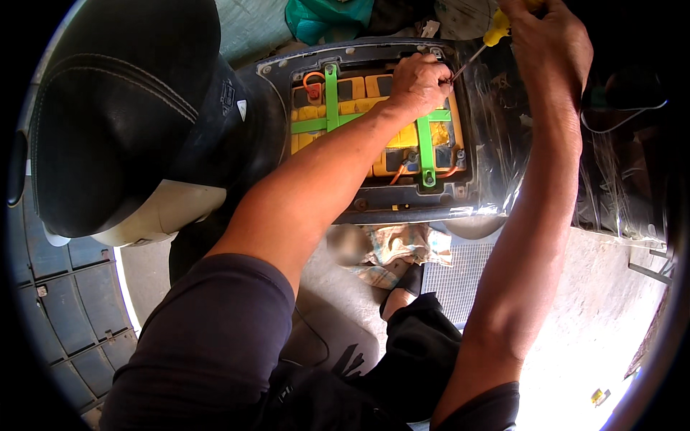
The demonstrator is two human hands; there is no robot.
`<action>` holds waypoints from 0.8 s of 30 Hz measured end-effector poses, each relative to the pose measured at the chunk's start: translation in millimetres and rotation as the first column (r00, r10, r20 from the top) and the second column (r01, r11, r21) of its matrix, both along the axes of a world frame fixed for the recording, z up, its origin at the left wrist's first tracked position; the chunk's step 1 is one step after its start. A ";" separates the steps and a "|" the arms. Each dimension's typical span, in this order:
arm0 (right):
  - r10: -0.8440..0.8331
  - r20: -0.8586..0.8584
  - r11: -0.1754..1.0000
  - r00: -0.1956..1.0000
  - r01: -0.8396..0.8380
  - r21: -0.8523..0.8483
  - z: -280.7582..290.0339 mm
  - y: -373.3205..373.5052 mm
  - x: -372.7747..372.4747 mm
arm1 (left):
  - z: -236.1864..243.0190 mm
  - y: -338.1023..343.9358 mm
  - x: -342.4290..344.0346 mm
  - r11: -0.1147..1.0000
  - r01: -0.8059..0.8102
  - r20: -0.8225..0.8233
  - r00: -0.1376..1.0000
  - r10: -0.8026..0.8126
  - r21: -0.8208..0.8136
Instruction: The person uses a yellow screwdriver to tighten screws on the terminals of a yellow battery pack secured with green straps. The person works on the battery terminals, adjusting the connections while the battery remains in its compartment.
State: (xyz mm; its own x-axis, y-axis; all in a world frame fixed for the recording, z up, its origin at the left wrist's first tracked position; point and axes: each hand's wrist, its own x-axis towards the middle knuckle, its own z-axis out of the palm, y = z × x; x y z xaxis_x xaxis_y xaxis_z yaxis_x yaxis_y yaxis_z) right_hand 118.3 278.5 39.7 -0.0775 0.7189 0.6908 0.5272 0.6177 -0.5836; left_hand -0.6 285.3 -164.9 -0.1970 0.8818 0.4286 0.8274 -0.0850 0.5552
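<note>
My right hand point(557, 47), at the upper right, is closed around the yellow handle of a screwdriver point(497, 30). Its thin shaft slants down to the fingertips of my left hand point(418, 86). Those left fingers are bent and pressed together at the far right corner of the battery compartment point(345, 204); what they pinch, if anything, is hidden. Below lie yellow-orange batteries point(377, 86) with bright green metal straps point(426, 147) across them. An orange cable point(313, 75) loops at the left, and more orange leads meet bolted terminals near the front.
A black stitched vehicle seat point(115, 108) stands at the left of the compartment. Clear plastic film point(503, 147) covers the dark bodywork at the right. Behind is a green bag point(327, 20). Patterned cloth point(406, 243) lies below, near my foot and a grey grid-patterned panel point(456, 284).
</note>
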 end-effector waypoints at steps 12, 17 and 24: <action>-0.017 0.214 1.000 0.977 0.012 0.021 0.8 7.2 5.2 | -1.8 0.9 0.0 0.998 0.005 -0.019 1.000 -0.003 0.061; 0.039 0.092 0.999 0.995 -0.039 -0.001 -14.7 24.5 4.4 | -4.1 1.1 -2.0 0.999 0.010 -0.010 1.000 -0.010 0.047; 0.203 -0.005 0.971 0.979 -0.202 -0.125 2.1 -5.6 5.2 | -0.5 0.2 0.0 1.000 0.003 -0.038 0.999 -0.002 0.015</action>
